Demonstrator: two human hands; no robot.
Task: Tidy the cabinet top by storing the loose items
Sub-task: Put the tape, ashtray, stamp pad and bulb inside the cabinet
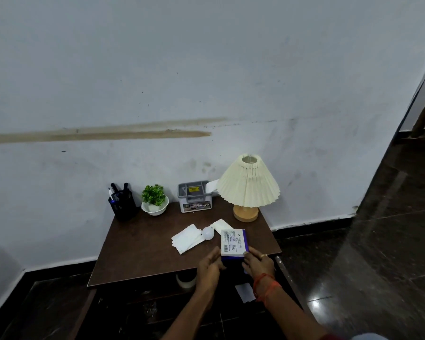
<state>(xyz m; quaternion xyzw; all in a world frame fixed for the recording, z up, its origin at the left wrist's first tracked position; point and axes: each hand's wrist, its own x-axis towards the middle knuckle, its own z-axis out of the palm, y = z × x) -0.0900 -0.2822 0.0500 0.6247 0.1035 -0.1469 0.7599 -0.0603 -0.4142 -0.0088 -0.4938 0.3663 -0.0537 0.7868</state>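
Landmark: lamp (pixel 248 185), cream pleated shade on a round wooden base, at the back right corner of the brown tabletop (pixel 142 249).
Back row: left of the lamp and partly behind its shade, a grey organiser (pixel 194 200) with a label on its front; further left a small green plant (pixel 154 200) in a white bowl; furthest left a black pen cup (pixel 122 204) holding dark pens at the back left corner.
Loose items: in front of the lamp and slightly left, a white bulb (pixel 207 233) lies on its side; white papers (pixel 187 238) lie spread just left of the bulb, touching it; another white sheet (pixel 221 224) lies just behind the bulb.
Box: white and purple box (pixel 233 244), printed face up, in front of the lamp at the tabletop's front edge, just right of the bulb.
Left hand (pixel 210 265): at the box's left lower side, fingers together and curled toward it; contact not clear.
Right hand (pixel 259 265): grip closed on the box's right lower corner, fingers (pixel 249 255) against its edge; ring on one finger, red thread at the wrist.
Below: tape roll (pixel 186 280) and a white card (pixel 244 292) lie in the dark space beneath the tabletop's front edge, below the hands.
In the way: bulb and papers sit close to the box's left side.
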